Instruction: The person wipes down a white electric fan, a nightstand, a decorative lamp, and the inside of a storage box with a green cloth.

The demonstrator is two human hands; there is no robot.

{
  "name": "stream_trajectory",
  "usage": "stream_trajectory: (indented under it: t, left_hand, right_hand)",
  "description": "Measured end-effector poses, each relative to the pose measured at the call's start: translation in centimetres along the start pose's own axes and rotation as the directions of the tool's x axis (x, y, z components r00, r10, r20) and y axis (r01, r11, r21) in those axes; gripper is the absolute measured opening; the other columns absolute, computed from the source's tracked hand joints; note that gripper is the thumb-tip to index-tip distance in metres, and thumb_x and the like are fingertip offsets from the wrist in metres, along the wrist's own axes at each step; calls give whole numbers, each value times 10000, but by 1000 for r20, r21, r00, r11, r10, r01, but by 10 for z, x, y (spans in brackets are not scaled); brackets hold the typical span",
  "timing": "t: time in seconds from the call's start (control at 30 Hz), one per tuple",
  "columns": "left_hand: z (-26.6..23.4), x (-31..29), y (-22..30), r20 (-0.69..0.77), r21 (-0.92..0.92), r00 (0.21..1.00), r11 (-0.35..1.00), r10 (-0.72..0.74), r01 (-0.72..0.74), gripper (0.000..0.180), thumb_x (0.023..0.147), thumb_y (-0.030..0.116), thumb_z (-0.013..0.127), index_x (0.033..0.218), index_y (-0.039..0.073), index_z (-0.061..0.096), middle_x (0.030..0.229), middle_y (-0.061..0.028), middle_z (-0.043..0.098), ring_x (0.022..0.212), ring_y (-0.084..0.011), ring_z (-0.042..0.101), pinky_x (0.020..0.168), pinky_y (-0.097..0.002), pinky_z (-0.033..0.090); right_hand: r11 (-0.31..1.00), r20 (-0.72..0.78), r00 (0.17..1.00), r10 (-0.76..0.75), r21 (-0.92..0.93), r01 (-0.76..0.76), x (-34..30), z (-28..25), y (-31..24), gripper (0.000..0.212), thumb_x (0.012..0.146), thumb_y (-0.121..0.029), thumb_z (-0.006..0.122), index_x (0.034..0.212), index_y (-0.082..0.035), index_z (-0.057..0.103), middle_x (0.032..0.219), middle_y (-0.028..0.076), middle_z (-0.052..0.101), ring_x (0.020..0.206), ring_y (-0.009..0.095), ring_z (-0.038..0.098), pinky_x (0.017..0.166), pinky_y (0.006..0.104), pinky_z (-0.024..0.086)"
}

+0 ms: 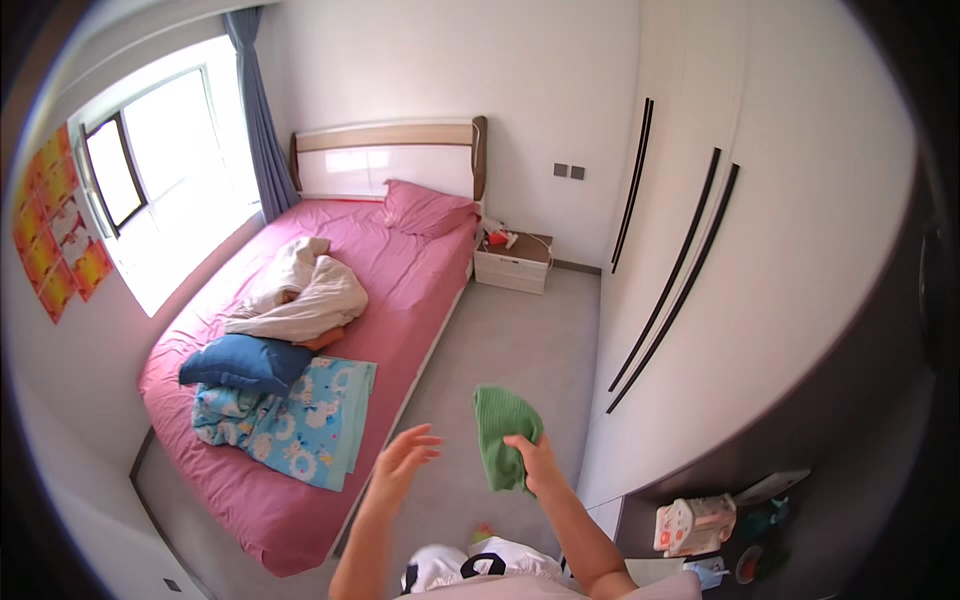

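Observation:
A green ribbed cloth (pixel 500 432) hangs from my right hand (pixel 540 467), whose fingers are closed on its right edge. The cloth is folded and held in front of me, above the grey floor. To its left my left hand (pixel 402 462) is raised with its fingers apart, holding nothing and not touching the cloth. Nearest to my left hand is the bed's edge, with a light blue patterned blanket (pixel 330 420) lying on the pink bed sheet (pixel 240 500).
A dark blue pillow (pixel 250 362), a beige quilt (pixel 310 300) and a pink pillow (pixel 425 208) lie on the bed. Beyond it stands a bedside table (pixel 512 268). A tall white wardrobe (pixel 780 250) lines the right, with a dark shelf holding a pinkish box (pixel 697 524) at lower right.

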State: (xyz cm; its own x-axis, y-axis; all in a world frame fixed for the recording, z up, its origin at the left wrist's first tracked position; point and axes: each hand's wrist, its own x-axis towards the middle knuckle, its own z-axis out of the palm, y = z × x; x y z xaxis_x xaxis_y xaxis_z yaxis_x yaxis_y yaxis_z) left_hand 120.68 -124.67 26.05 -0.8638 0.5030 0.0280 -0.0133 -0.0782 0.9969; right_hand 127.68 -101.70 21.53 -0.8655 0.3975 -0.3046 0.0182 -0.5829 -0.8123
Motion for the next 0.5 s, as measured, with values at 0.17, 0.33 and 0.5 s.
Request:
stream_trajectory:
  t: [0.17, 0.33, 0.5]
  left_hand:
    - [-49, 85, -43, -134, -33, 978, 987, -160, 157, 314, 1009, 148, 527, 1294, 34, 595, 1097, -80, 703, 964, -151, 650, 864, -298, 489]
    - [-97, 175, -126, -225, -63, 884, 911, -410, 407, 286, 993, 174, 532, 1220, 30, 633, 1051, -100, 716, 923, -178, 677, 824, -310, 519]
    - [-112, 346, -140, -231, -58, 890, 919, -393, 390, 261, 985, 157, 523, 1174, 37, 657, 998, -58, 705, 896, -146, 657, 796, -284, 496]
  right_hand:
    - [1000, -108, 994, -6, -22, 4, 118, 24, -32, 425, 825, -81, 694, 1217, 20, 564, 1097, 102, 639, 983, 208, 626, 850, 367, 522]
    - [998, -154, 988, 8, -57, -17, 256, 11, -50, 494, 818, -76, 693, 1275, -6, 520, 1158, 96, 607, 1070, 214, 587, 902, 389, 497]
    - [994, -394, 913, -103, -64, 85, 383, -23, -85, 476, 812, -68, 666, 1267, -27, 532, 1162, 103, 598, 1060, 237, 593, 887, 406, 514]
